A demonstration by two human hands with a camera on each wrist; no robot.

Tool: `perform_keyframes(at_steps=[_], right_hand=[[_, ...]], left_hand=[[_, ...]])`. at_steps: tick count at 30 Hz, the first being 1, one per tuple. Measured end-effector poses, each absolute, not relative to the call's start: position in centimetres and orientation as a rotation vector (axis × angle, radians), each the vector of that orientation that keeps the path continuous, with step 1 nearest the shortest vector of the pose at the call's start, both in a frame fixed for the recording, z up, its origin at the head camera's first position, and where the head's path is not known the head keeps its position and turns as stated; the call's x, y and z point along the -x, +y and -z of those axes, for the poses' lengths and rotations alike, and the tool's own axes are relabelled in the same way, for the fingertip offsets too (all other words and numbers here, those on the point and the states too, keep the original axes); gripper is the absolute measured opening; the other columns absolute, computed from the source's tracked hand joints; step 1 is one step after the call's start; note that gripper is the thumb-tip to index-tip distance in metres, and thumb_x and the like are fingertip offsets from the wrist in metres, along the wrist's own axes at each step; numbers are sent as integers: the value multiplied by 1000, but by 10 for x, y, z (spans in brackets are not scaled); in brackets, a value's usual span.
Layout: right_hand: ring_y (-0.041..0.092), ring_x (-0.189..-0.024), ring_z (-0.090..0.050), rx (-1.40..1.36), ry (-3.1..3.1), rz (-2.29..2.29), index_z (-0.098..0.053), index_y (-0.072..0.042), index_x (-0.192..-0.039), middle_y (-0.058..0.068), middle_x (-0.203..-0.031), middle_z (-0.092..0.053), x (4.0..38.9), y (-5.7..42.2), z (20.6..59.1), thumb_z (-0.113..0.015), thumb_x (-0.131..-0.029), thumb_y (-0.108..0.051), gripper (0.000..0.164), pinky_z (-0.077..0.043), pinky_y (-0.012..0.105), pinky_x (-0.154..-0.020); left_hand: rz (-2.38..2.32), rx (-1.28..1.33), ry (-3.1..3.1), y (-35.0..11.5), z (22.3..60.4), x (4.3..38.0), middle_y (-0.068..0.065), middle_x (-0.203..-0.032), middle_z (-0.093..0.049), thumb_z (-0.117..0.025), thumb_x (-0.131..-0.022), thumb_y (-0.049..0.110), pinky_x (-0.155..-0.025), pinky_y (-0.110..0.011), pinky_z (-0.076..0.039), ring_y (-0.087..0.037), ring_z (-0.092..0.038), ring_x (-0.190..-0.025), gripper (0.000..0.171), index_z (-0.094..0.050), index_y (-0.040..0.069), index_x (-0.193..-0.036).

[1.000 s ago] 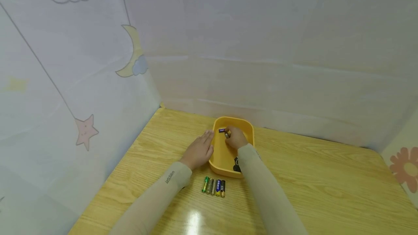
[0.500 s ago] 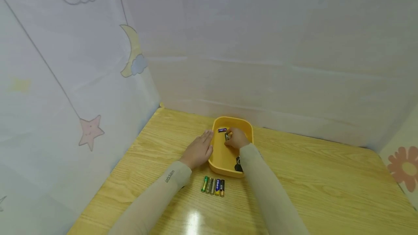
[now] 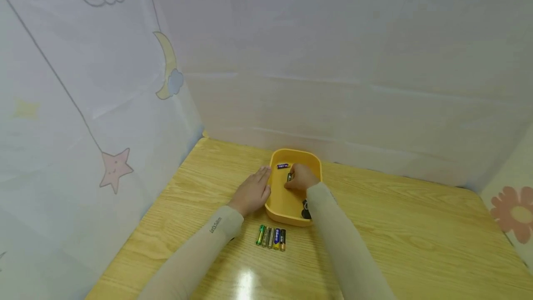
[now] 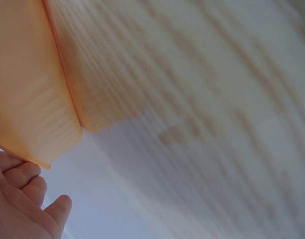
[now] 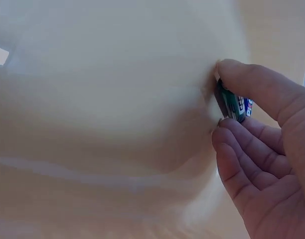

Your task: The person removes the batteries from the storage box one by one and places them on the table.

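In the head view my right hand (image 3: 303, 177) is inside a yellow plastic bin (image 3: 285, 220). It holds a small dark battery (image 3: 289, 177) between thumb and fingers. The right wrist view shows this battery (image 5: 233, 103) as dark green with pale lettering, thumb at one end and fingertips at the other. A purple battery (image 3: 282, 166) lies crosswise at the bin's far end, just beyond the held one. My left hand (image 3: 251, 192) has its fingers straight, the tips touching the bin's left rim; the left wrist view shows fingertips (image 4: 30, 169) at that edge.
Several batteries (image 3: 270, 238) stand side by side in a row on the wooden table (image 3: 416, 226), in front of the bin. A black object (image 3: 306, 210) lies in the bin's near right corner, partly behind the right sleeve. A pale patterned cloth (image 3: 333, 59) hangs behind the table.
My right hand has shifted slightly right and nearer with the battery, uncovering more of the purple one. The left hand stays at the bin's rim.
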State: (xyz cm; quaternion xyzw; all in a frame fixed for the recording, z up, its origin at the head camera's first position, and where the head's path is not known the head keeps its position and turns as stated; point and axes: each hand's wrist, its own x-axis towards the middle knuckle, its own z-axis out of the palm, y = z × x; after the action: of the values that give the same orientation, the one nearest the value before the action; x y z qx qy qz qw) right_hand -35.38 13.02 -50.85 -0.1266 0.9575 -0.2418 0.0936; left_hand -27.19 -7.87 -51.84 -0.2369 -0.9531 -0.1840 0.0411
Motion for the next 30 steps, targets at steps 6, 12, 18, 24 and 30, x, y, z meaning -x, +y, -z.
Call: perform_keyframes(at_steps=[6,12,18,24,30], right_hand=[[19,-70,-54,371,2846,747,-65,2,-90,7,-80,-62,352,131,504,-89,-77,-19,35,-48,30,-62],[18,-67,-51,357,2809,769,-64,-2,-81,5,-74,-59,352,128,494,-89,-78,-19,31,-44,28,-58],[19,-75,-55,404,2835,725,-70,4,-94,7,-85,-65,351,131,479,-90,-78,-22,36,-52,33,-70],[19,-77,-59,475,2855,668,-71,4,-97,10,-88,-69,343,135,462,-89,-78,-22,37,-55,34,-71],[18,-70,-52,550,2883,659,-70,4,-94,12,-85,-67,330,139,452,-89,-79,-19,33,-50,36,-68]], left_hand=[[546,722,-2926,-80,520,272,-13,-166,-25,-33,-110,28,-124,-46,-24,-26,-21,-154,58,-22,3,-161],[557,704,-2945,-83,516,269,-13,-166,-25,-35,-110,27,-124,-46,-23,-25,-20,-154,58,-21,3,-161],[575,700,-2948,-82,513,268,-12,-166,-24,-36,-110,26,-124,-46,-23,-26,-21,-154,57,-22,2,-161],[576,708,-2943,-81,513,269,-13,-166,-25,-36,-110,25,-124,-47,-22,-27,-21,-154,57,-22,2,-160],[591,716,-2935,-79,512,268,-15,-165,-26,-36,-110,25,-124,-47,-23,-28,-21,-153,57,-23,1,-160]])
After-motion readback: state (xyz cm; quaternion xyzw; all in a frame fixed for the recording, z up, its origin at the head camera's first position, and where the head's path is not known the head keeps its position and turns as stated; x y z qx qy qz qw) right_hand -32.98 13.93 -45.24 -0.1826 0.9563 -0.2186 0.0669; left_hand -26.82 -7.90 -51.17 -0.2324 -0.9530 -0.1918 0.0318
